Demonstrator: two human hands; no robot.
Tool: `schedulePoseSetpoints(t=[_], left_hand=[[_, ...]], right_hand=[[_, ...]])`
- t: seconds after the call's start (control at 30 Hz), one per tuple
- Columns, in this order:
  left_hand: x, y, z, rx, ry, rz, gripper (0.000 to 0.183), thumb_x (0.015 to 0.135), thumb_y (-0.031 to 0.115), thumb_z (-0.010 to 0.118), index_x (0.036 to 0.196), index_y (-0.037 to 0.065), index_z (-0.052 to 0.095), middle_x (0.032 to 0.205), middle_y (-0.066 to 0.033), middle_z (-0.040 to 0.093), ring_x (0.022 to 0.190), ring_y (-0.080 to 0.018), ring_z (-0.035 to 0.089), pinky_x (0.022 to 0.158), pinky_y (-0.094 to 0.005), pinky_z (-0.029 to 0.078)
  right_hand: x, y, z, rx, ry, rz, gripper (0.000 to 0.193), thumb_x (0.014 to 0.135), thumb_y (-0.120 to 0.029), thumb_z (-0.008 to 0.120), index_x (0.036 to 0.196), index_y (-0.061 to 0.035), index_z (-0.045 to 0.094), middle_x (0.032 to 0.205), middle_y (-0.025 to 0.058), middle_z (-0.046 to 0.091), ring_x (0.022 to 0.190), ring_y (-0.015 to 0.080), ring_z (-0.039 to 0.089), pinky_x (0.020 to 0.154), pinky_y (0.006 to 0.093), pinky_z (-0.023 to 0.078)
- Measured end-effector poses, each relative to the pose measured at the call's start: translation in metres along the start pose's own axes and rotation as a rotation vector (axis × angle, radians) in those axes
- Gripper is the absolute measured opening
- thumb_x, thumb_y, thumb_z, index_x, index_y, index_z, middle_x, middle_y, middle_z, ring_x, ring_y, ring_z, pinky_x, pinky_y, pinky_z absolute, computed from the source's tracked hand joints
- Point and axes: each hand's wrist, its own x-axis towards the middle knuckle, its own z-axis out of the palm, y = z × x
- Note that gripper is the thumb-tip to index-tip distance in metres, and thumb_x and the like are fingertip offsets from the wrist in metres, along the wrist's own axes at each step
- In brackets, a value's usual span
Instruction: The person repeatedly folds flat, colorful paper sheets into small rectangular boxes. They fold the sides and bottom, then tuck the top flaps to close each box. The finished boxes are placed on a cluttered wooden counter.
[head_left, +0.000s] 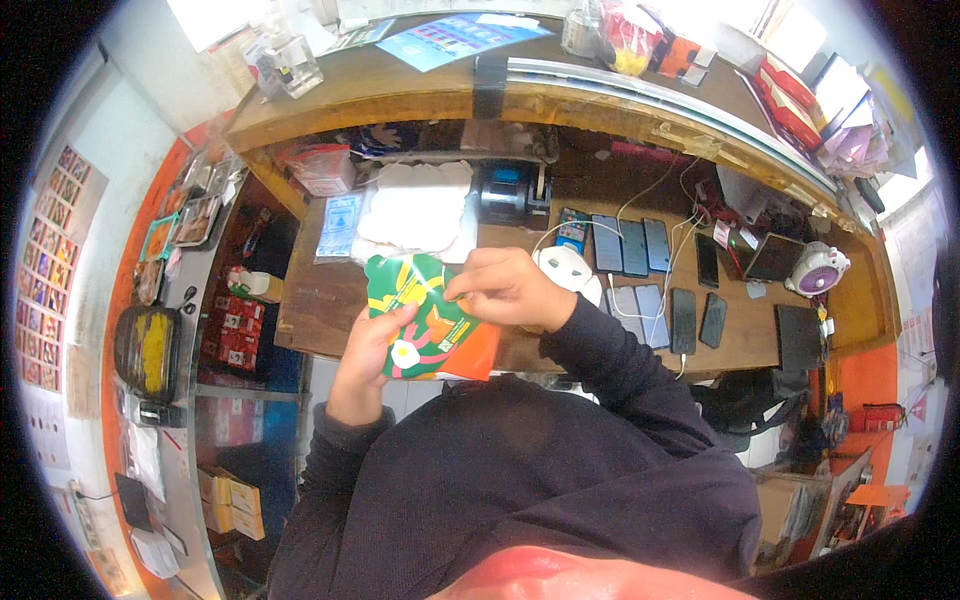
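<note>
A flat green and orange printed packet is in front of my chest, tilted, with yellow, pink and white shapes on it. My left hand grips its lower left side, the thumb lying across the front. At the packet's upper right edge, my right hand has its fingers bent and pinched against it. Whether those fingers hold only the packet or something small as well is hidden. Beyond the packet, white scalloped sheets lie on the wooden desk.
Several phones lie at the desk's right, with white cables running among them. A round white power hub sits beside my right hand. Farther back stand a black tape-dispenser-like device and a raised wooden shelf. A small fan stands far right.
</note>
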Motion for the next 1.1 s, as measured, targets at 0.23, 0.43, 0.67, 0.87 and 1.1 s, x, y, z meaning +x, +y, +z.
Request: schedulePoseSetpoints(t=[0.23, 0.43, 0.67, 0.87, 1.1], left_hand=[[-0.002, 0.028, -0.004, 0.283, -0.090, -0.139, 0.042, 0.090, 0.010, 0.063, 0.128, -0.003, 0.053, 0.117, -0.0127, 0.064, 0.103, -0.0204, 0.064, 0.087, -0.0321, 0.052], [0.009, 0.033, -0.005, 0.454, -0.302, -0.200, 0.042, 0.088, 0.014, 0.070, 0.125, -0.001, 0.057, 0.111, -0.0064, 0.066, 0.095, -0.0118, 0.062, 0.083, -0.0289, 0.051], [0.006, 0.051, -0.042, 0.804, -0.440, 0.012, 0.036, 0.088, 0.012, 0.072, 0.118, -0.003, 0.060, 0.098, -0.0055, 0.069, 0.086, -0.0081, 0.061, 0.075, -0.0255, 0.052], [0.017, 0.019, -0.013, 0.640, -0.026, 0.133, 0.023, 0.090, 0.006, 0.067, 0.110, -0.003, 0.062, 0.097, -0.0055, 0.069, 0.084, -0.0083, 0.064, 0.074, -0.0258, 0.052], [0.020, -0.005, 0.001, 0.661, -0.008, 0.325, 0.026, 0.101, 0.023, 0.053, 0.104, -0.002, 0.060, 0.094, -0.0078, 0.064, 0.083, -0.0110, 0.059, 0.074, -0.0280, 0.048]], right_hand=[[0.000, -0.004, -0.003, 0.515, -0.319, 0.357, 0.064, 0.087, -0.028, 0.070, 0.141, -0.0030, 0.045, 0.125, 0.0124, 0.056, 0.116, 0.0189, 0.051, 0.099, 0.0325, 0.042], [0.010, 0.000, 0.001, 0.492, -0.664, 0.498, 0.052, 0.082, -0.023, 0.077, 0.125, -0.0010, 0.059, 0.132, 0.0138, 0.054, 0.117, 0.0213, 0.053, 0.104, 0.0352, 0.040], [0.010, 0.002, -0.028, 0.595, -0.196, 0.476, 0.042, 0.084, -0.019, 0.073, 0.119, 0.0002, 0.061, 0.120, 0.0147, 0.059, 0.106, 0.0245, 0.058, 0.094, 0.0367, 0.045], [0.013, 0.005, 0.017, -0.425, 0.395, 0.166, 0.042, 0.082, -0.019, 0.071, 0.121, -0.0062, 0.061, 0.110, 0.0166, 0.057, 0.102, 0.0350, 0.056, 0.090, 0.0434, 0.046], [0.003, 0.004, 0.043, -0.074, 0.150, 0.227, 0.039, 0.086, -0.019, 0.069, 0.123, -0.0103, 0.063, 0.104, 0.0135, 0.062, 0.089, 0.0310, 0.061, 0.079, 0.0362, 0.050]])
